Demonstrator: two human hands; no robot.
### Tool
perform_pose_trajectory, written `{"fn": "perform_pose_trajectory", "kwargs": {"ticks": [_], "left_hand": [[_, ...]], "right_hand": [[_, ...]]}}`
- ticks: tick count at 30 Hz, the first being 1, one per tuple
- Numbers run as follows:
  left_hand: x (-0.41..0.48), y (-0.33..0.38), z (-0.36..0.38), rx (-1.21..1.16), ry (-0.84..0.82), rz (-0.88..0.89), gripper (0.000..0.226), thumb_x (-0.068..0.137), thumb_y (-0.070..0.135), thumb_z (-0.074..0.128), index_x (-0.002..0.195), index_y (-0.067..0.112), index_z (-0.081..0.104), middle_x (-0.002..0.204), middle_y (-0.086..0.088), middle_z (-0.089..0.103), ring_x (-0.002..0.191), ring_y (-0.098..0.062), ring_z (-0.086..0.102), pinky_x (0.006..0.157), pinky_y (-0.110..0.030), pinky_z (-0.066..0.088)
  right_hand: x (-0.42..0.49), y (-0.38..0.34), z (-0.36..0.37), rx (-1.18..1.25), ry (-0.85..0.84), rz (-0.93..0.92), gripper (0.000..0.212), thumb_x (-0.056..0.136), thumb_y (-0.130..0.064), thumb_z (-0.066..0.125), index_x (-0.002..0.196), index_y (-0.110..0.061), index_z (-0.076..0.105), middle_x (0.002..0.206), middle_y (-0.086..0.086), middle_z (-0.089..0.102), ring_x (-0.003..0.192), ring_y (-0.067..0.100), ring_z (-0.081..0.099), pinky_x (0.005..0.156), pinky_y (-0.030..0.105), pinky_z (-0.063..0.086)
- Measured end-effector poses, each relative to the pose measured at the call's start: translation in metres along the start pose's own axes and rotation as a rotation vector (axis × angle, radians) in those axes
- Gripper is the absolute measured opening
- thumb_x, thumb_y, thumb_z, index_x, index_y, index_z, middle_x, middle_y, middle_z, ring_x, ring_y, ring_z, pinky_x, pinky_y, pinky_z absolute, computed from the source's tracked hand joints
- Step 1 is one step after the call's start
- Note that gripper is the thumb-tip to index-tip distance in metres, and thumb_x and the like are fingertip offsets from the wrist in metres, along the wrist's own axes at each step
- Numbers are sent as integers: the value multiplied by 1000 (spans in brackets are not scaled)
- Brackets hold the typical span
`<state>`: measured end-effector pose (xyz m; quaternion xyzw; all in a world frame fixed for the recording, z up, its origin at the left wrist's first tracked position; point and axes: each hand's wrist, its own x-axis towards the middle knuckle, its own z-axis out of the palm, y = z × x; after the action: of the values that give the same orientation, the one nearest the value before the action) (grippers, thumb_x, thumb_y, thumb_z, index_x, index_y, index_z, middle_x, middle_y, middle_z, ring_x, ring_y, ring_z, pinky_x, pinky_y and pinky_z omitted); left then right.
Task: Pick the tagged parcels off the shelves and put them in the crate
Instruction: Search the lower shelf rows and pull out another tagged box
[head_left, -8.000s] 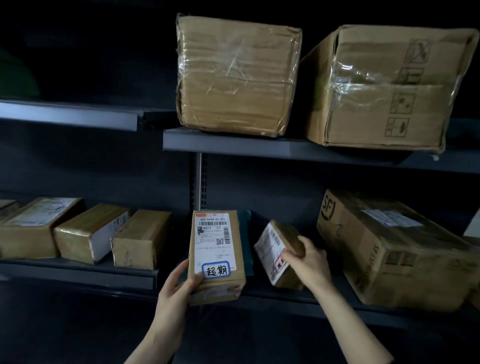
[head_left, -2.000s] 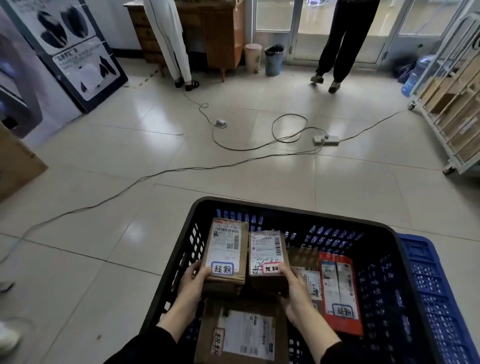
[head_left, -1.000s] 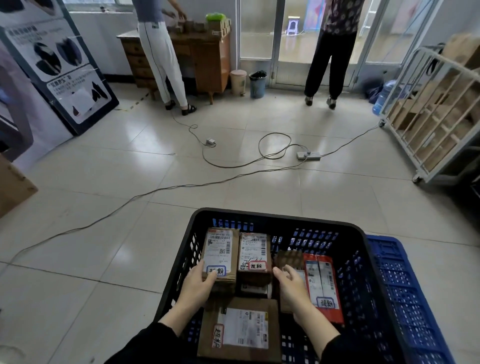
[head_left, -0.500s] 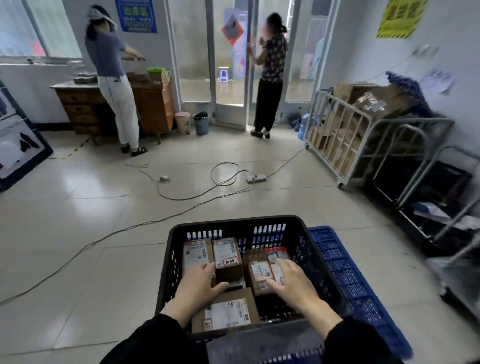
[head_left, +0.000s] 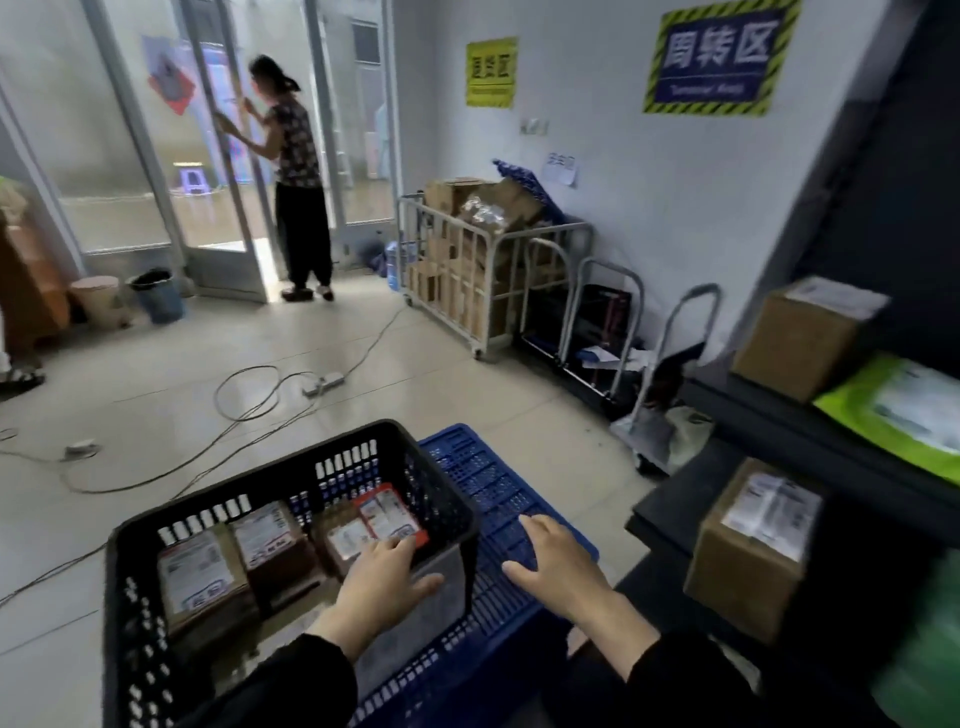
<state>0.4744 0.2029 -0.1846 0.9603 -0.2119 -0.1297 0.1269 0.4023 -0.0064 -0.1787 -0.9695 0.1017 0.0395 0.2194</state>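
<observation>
Four labelled parcels (head_left: 192, 577) lie in one black crate (head_left: 291, 467). Two hands, both empty, fingers straight and spread: left hand (head_left: 384, 577) over that crate's right rim, right hand (head_left: 556, 564) over one blue crate (head_left: 483, 478).

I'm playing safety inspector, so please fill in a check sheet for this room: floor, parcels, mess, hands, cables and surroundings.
Surface: pale, shiny tiled floor.
Job's things: black crate holding labelled parcels, a red packet among them; a blue crate at its right.
Clutter: two bins near the glass door; hand trolleys against the wall.
Grips: left hand over the black crate's near corner, right hand over the blue crate; both open, empty.
Cables: loose cable and power strip on the floor; maybe a trip risk.
Surroundings: a person at that door; cage trolley of cardboard; dark shelves with boxes.
</observation>
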Motion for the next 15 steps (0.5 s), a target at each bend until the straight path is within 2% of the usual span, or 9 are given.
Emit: {"fn": "perform_pose_trajectory", "kwargs": {"ticks": [5, 9, 15], "left_hand": [[-10, 75, 15, 25, -32, 152, 70, 90, 55, 47, 146, 16, 31, 145, -7, 41, 135, -25, 35, 109, -32, 30], [-34, 137, 35, 50, -72, 243, 71, 91, 55, 45, 146, 14, 28, 145, -8, 40, 135, -26, 33, 108, -32, 30], [-95, 222, 76, 41, -132, 339, 68, 90, 56, 47, 143, 16, 34, 144, -8, 41, 135, -27, 32, 106, -33, 32]], "right_hand": [[-63, 54, -30, 24, 90, 105, 68, 87, -48, 48, 144, -17, 28, 148, 2, 34, 136, 18, 30, 109, 33, 32], [-131, 96, -48, 59, 149, 195, 65, 88, -47, 49, 143, -18, 30, 147, 2, 35, 135, 19, 32, 106, 32, 33], [-243, 156, -60, 78, 169, 322, 68, 91, -45, 48, 147, -16, 22, 153, -1, 24, 140, 17, 24, 109, 32, 29]]}}
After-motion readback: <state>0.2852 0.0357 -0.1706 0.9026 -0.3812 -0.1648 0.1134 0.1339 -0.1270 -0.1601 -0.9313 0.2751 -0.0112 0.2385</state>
